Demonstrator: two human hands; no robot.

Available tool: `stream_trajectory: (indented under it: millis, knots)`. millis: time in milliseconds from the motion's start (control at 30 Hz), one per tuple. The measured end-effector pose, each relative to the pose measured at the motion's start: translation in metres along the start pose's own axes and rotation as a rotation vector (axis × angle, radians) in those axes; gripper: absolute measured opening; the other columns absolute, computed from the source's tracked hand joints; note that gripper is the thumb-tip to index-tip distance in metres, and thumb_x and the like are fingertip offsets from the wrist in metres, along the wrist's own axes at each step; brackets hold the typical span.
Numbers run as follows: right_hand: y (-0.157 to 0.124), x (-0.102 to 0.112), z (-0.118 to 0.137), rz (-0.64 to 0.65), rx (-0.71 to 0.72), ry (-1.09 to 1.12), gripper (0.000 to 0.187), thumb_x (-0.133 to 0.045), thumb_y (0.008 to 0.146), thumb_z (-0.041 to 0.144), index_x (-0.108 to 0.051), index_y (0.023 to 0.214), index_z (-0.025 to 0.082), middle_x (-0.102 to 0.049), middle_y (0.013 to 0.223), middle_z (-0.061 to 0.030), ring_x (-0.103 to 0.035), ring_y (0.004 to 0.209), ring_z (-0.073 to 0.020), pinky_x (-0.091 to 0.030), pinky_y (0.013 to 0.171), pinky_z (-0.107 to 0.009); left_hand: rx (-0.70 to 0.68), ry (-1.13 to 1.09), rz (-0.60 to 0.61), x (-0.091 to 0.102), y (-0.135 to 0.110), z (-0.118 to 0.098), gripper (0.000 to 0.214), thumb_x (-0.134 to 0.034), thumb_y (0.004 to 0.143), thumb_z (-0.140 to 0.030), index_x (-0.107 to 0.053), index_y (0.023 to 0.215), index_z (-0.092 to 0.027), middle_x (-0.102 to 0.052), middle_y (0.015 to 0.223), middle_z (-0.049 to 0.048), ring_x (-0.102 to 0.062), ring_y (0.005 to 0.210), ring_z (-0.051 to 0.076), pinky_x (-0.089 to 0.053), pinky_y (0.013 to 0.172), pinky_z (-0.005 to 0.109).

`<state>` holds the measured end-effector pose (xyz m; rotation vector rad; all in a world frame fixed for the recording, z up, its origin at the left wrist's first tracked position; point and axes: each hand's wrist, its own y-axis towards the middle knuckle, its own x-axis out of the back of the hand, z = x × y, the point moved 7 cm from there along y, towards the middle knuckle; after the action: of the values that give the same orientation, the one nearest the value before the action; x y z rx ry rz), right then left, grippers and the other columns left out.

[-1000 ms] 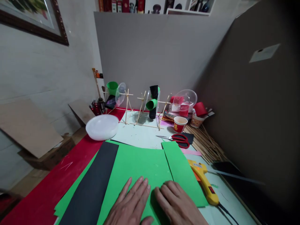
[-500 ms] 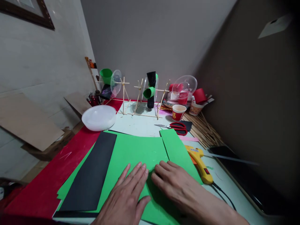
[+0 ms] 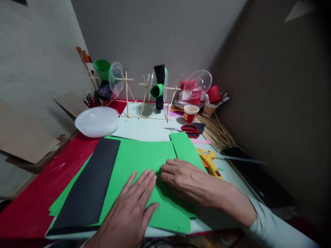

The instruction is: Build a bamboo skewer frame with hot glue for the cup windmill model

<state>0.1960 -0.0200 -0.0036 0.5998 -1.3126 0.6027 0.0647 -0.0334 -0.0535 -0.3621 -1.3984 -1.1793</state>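
My left hand (image 3: 130,203) lies flat, fingers stretched out, on a big green sheet (image 3: 144,160) near the table's front edge. My right hand (image 3: 186,179) rests beside it with fingers curved down onto the same sheet, over the lower end of a narrower green strip (image 3: 184,146). Neither hand holds anything. A black strip (image 3: 89,182) lies on the green sheet to the left of my left hand.
A yellow glue gun (image 3: 210,162) lies just right of my right hand. Red scissors (image 3: 190,130), a red paper cup (image 3: 190,113), a stick frame with cups (image 3: 151,98), a white bowl (image 3: 97,121) and a bundle of sticks (image 3: 214,132) stand farther back. Grey boards wall in the back and right.
The view has tilted down and forward, so the table sits lower in view. Both hands have slid a little farther up the green sheet; the right forearm now shows.
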Motion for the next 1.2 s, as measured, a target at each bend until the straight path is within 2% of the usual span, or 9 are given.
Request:
stream_trajectory:
  millis: [100, 400, 500, 633, 767, 867, 967, 1067, 1200]
  knots:
    - [-0.015, -0.006, 0.010, 0.069, -0.029, -0.056, 0.017, -0.043, 0.102, 0.010, -0.058, 0.108, 0.015, -0.063, 0.105, -0.0082, -0.055, 0.097, -0.0220, -0.047, 0.093, -0.039, 0.056, -0.121, 0.036, -0.003, -0.002, 0.002, 0.050, -0.036, 0.106, -0.036, -0.043, 0.149, -0.013, -0.051, 0.154, 0.0055, -0.049, 0.144, 0.021, -0.050, 0.114, 0.049]
    - [-0.067, -0.006, 0.024, -0.051, -0.263, 0.183, 0.020, -0.039, 0.101, 0.008, -0.046, 0.087, 0.020, -0.053, 0.089, -0.0029, -0.041, 0.077, -0.0165, -0.037, 0.069, -0.030, 0.044, -0.250, 0.039, -0.004, -0.001, 0.005, 0.051, -0.039, 0.105, -0.038, -0.046, 0.148, -0.011, -0.054, 0.152, 0.0111, -0.047, 0.145, 0.023, -0.039, 0.121, 0.050]
    - [-0.084, -0.006, 0.035, -0.110, -0.268, 0.297, 0.021, -0.038, 0.099, 0.004, -0.050, 0.092, 0.020, -0.055, 0.089, -0.0030, -0.044, 0.079, -0.0160, -0.039, 0.071, -0.029, 0.028, -0.239, 0.028, -0.002, 0.000, 0.005, 0.050, -0.039, 0.105, -0.038, -0.045, 0.147, -0.010, -0.055, 0.151, 0.0116, -0.048, 0.144, 0.023, -0.040, 0.120, 0.050]
    - [-0.104, 0.003, 0.051, -0.169, -0.260, 0.418, 0.038, -0.037, 0.094, 0.001, -0.057, 0.120, 0.020, -0.062, 0.095, -0.0053, -0.053, 0.086, -0.0173, -0.044, 0.073, -0.029, -0.001, -0.211, 0.024, 0.000, 0.002, 0.004, 0.049, -0.037, 0.106, -0.036, -0.045, 0.146, -0.008, -0.057, 0.149, 0.0127, -0.051, 0.142, 0.025, -0.042, 0.116, 0.051]
    - [-0.117, 0.010, 0.056, -0.219, -0.312, 0.470, 0.028, -0.040, 0.100, 0.011, -0.063, 0.113, 0.021, -0.063, 0.089, -0.0052, -0.058, 0.085, -0.0177, -0.048, 0.075, -0.029, 0.002, -0.225, 0.011, -0.002, 0.000, 0.004, 0.050, -0.040, 0.105, -0.035, -0.044, 0.147, -0.009, -0.057, 0.150, 0.0125, -0.050, 0.143, 0.024, -0.038, 0.120, 0.050]
    - [-0.113, 0.006, 0.054, -0.200, -0.346, 0.455, 0.018, -0.047, 0.102, 0.016, -0.065, 0.103, 0.020, -0.062, 0.083, -0.0017, -0.057, 0.080, -0.0151, -0.048, 0.079, -0.028, 0.010, -0.224, -0.001, -0.005, -0.003, 0.006, 0.051, -0.039, 0.105, -0.037, -0.043, 0.149, -0.011, -0.055, 0.152, 0.0113, -0.049, 0.143, 0.023, -0.036, 0.122, 0.047]
    - [-0.094, 0.002, 0.054, -0.180, -0.302, 0.416, 0.014, -0.052, 0.101, 0.017, -0.065, 0.101, 0.020, -0.065, 0.093, -0.0014, -0.056, 0.088, -0.0144, -0.047, 0.087, -0.028, -0.036, -0.185, -0.032, -0.008, -0.005, 0.008, 0.057, -0.040, 0.104, -0.044, -0.040, 0.153, -0.017, -0.055, 0.152, 0.0080, -0.051, 0.142, 0.023, -0.038, 0.121, 0.044]
    - [-0.069, 0.000, 0.049, -0.201, -0.309, 0.301, 0.022, -0.051, 0.101, 0.018, -0.063, 0.119, 0.019, -0.068, 0.111, -0.0037, -0.057, 0.100, -0.0158, -0.048, 0.091, -0.028, -0.138, -0.118, -0.109, -0.012, -0.006, 0.009, 0.057, -0.038, 0.103, -0.044, -0.035, 0.157, -0.025, -0.056, 0.151, 0.0058, -0.056, 0.137, 0.023, -0.043, 0.116, 0.041]
    - [-0.047, -0.012, 0.046, -0.252, -0.270, 0.011, 0.038, -0.041, 0.108, 0.026, -0.049, 0.142, 0.010, -0.062, 0.141, -0.0107, -0.052, 0.132, -0.0181, -0.038, 0.116, -0.033, -0.197, -0.062, -0.258, -0.025, -0.012, 0.016, 0.058, -0.035, 0.104, -0.043, -0.030, 0.160, -0.029, -0.064, 0.143, 0.0073, -0.065, 0.126, 0.022, -0.045, 0.113, 0.038]
